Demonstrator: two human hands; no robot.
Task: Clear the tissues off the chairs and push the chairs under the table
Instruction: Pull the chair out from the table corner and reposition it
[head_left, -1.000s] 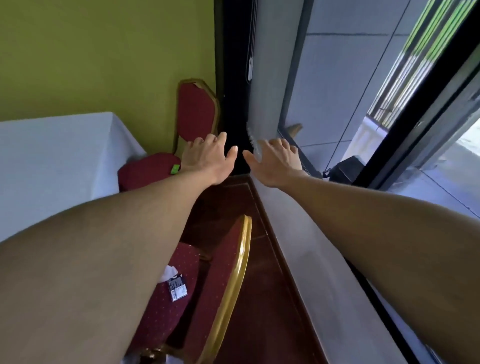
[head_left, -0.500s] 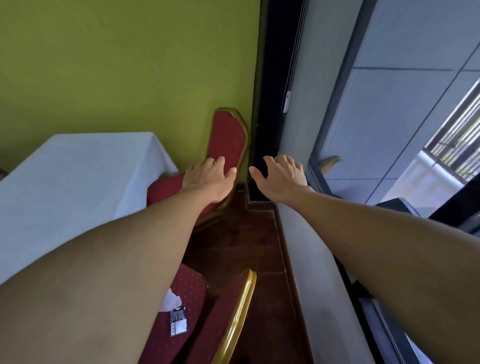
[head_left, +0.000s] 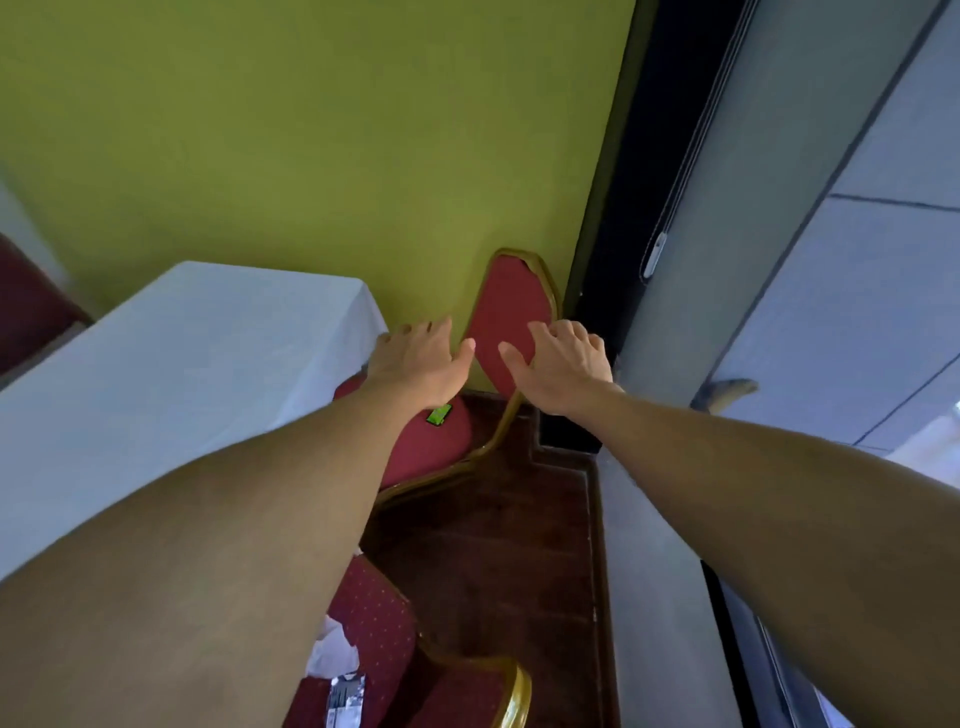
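Nearer the far chair (head_left: 511, 312) now, left hand (head_left: 421, 364) and right hand (head_left: 563, 364) reach, fingers spread, empty; the near chair (head_left: 379, 618) keeps its tissue (head_left: 332, 649), and neither chair looks tucked in.

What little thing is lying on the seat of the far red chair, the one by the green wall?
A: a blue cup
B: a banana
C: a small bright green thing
C: a small bright green thing lies on the seat of the far chair, close by the left hand.

The print on the packet (head_left: 345, 701) is too blurred to read.
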